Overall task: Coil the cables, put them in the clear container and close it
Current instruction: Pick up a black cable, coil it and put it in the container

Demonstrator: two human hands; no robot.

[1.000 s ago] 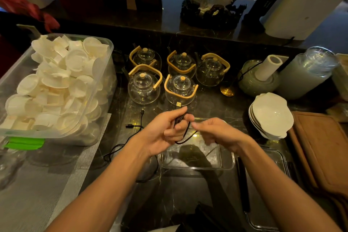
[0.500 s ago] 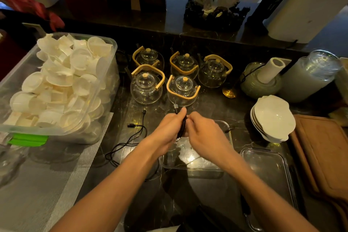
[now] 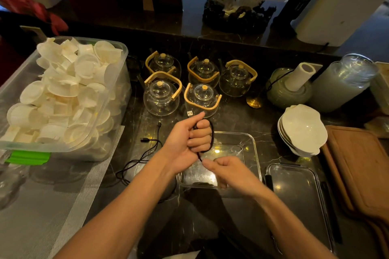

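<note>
My left hand [image 3: 187, 139] is a fist around a black cable [image 3: 211, 134] looped over its fingers, with the silver USB plug [image 3: 189, 113] sticking up past the thumb. My right hand [image 3: 227, 171] pinches the same cable's loose end just below the left hand. Both hands hover over the open clear container [image 3: 255, 149] on the dark counter. Its clear lid [image 3: 299, 195] lies flat to the right. A second black cable [image 3: 145, 153] lies uncoiled on the counter left of the container.
A big plastic tub of white cups [image 3: 63, 99] fills the left. Several glass teapots [image 3: 161, 96] stand behind the container. Stacked white bowls [image 3: 303, 130] and a wooden board [image 3: 362, 170] sit at the right, a grey mat [image 3: 42, 206] at the front left.
My right hand has moved down and toward me from beside the left hand, pulling the cable end below it. The loop now wraps around my left fingers.
</note>
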